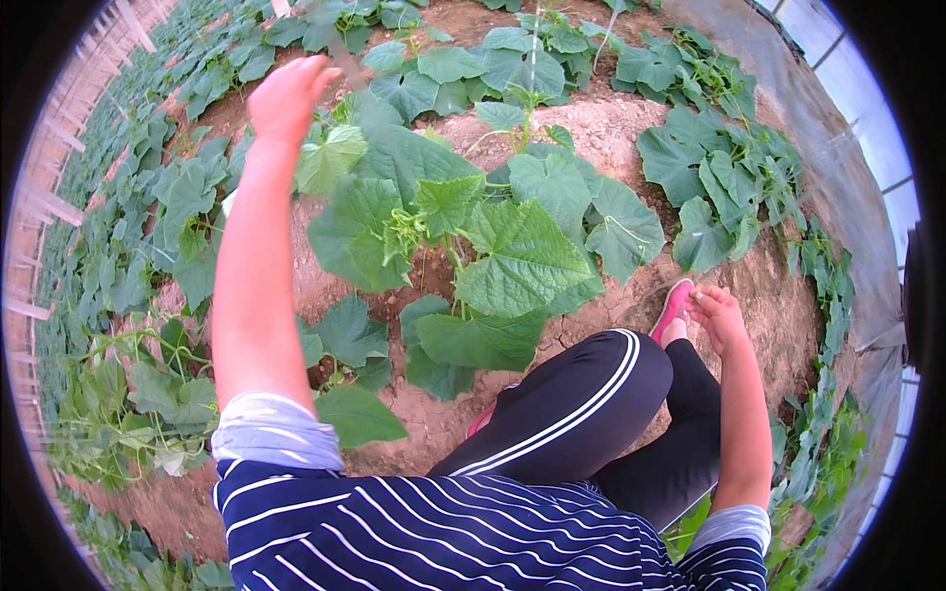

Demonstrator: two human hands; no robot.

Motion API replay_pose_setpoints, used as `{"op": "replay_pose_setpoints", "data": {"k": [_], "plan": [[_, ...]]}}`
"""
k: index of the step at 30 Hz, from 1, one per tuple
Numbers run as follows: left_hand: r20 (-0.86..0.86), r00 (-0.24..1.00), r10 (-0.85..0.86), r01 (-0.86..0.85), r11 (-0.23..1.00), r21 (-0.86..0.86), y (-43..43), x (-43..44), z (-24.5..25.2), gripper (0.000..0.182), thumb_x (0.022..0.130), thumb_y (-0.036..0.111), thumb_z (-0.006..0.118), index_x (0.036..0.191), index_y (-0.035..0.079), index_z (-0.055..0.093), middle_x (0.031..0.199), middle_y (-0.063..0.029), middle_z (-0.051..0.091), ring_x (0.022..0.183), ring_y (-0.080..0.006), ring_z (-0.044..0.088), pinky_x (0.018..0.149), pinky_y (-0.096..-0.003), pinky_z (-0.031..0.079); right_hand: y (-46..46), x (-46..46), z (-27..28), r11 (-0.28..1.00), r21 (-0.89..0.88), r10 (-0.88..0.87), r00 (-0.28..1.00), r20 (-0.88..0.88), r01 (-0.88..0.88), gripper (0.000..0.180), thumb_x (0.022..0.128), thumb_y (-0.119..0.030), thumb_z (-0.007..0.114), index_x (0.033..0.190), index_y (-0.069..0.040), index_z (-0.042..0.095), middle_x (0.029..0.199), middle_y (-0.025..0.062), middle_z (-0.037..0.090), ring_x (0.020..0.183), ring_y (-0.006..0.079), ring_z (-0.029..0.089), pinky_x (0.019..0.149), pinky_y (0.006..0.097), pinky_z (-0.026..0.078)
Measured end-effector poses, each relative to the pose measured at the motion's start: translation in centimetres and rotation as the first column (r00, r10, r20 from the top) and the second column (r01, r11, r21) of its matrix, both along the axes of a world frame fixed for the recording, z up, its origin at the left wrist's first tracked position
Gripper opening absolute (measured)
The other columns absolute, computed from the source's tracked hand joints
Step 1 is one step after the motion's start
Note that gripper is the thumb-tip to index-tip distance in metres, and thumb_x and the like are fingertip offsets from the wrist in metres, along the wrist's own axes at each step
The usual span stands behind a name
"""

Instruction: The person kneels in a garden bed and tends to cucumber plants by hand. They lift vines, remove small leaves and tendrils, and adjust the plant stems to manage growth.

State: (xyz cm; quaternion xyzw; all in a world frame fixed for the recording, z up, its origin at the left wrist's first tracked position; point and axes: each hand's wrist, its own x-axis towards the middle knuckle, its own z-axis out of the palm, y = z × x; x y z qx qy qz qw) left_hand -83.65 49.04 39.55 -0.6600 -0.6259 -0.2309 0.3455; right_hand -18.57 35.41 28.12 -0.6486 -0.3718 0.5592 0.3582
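Observation:
My left hand [287, 100] is raised at the upper left with its fingers curled, beside broad cucumber-like leaves. A blurred translucent strand [347, 55] hangs close to its fingertips; whether the hand holds it cannot be told. My right hand [715, 314] is low on the right, above my pink shoe [673, 310], with thumb and fingertips drawn together. Anything between those fingertips is too small to make out. Between my arms stands a leafy vine plant [521, 258] with a curled growing tip [405, 233], rooted in brown soil [414, 402].
More vine plants [695, 162] grow in rows on both sides. Thin strings [533, 44] hang over the far plants. Plastic sheeting [820, 133] borders the right side. My bent knee [628, 362] is close to the central plant. Pale posts [55, 203] line the far left.

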Motion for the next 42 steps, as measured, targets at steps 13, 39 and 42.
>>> {"op": "replay_pose_setpoints", "data": {"k": [13, 39, 42], "plan": [[0.656, 0.747, -0.103, -0.162, 0.930, 0.330, 8.2, 4.5, 11.6, 0.045, 0.089, 0.058, 0.050, 0.098, 0.017, 0.066, 0.087, -0.0097, 0.068, 0.083, -0.0324, 0.065, 0.069, -0.0440, 0.048, -6.4, 1.3, -1.3, 0.995, -0.098, 0.012, 1.000, -0.022, -0.014, 0.011, 0.092, -0.010, 0.058, 0.096, -0.001, 0.063, 0.088, 0.0064, 0.068, 0.073, 0.0111, 0.065, 0.065, 0.0223, 0.052], [0.566, -0.189, -0.802, -0.168, 0.594, 0.786, -17.3, 5.0, 9.0, 0.017, 0.097, 0.013, 0.046, 0.095, -0.001, 0.056, 0.086, -0.0097, 0.062, 0.068, -0.0157, 0.056, 0.065, -0.0270, 0.048, -8.8, 0.0, 2.6, 0.951, 0.132, 0.207, 0.891, 0.405, -0.281, 0.022, 0.092, -0.022, 0.060, 0.079, -0.004, 0.061, 0.068, 0.0040, 0.061, 0.059, 0.0121, 0.056, 0.056, 0.0263, 0.047], [0.477, -0.164, -0.863, -0.010, 0.485, 0.874, -20.2, 13.1, 7.4, 0.016, 0.096, 0.011, 0.045, 0.099, -0.001, 0.056, 0.083, -0.0094, 0.061, 0.066, -0.0140, 0.054, 0.063, -0.0261, 0.046, -10.3, -1.0, 0.0, 0.979, 0.099, 0.119, 0.892, 0.435, -0.179, 0.022, 0.092, -0.023, 0.056, 0.082, -0.005, 0.063, 0.069, 0.0038, 0.062, 0.059, 0.0133, 0.058, 0.056, 0.0282, 0.048]]}}
